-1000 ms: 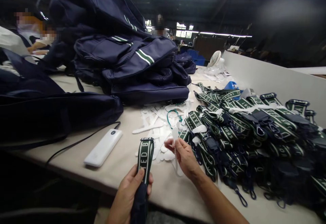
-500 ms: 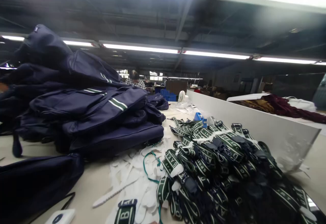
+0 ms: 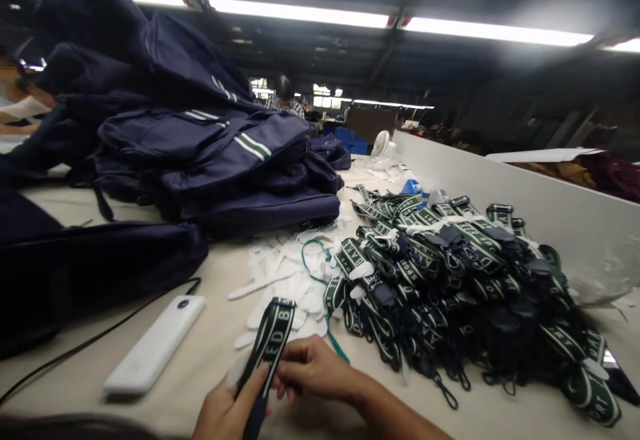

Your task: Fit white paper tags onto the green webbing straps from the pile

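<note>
A folded dark green strap [image 3: 274,340] with white lettering and white edge lines stands tilted at the bottom centre. My left hand [image 3: 233,397] is closed round its lower part, thumb across the front. A small white piece [image 3: 236,371] shows beside that thumb. My right hand [image 3: 313,370] comes in from the right, its fingers pinched at the strap's right edge; whether anything else is between them is hidden. Just beyond my hands lie loose white paper pieces [image 3: 280,280]. To the right is a large heap of similar straps [image 3: 430,273] with dark buckles and loops.
Navy bags [image 3: 225,160] with white and green stripes are piled at the left. A white power bank [image 3: 155,347] with a black cable lies nearer. A teal cord [image 3: 337,347] crosses the paper. A low white partition [image 3: 500,187] runs along the right, and a small fan [image 3: 381,143] stands behind.
The view has tipped down and shifted left. Both hands have come into sight with the strap, whose top alone showed before at the bottom edge.
</note>
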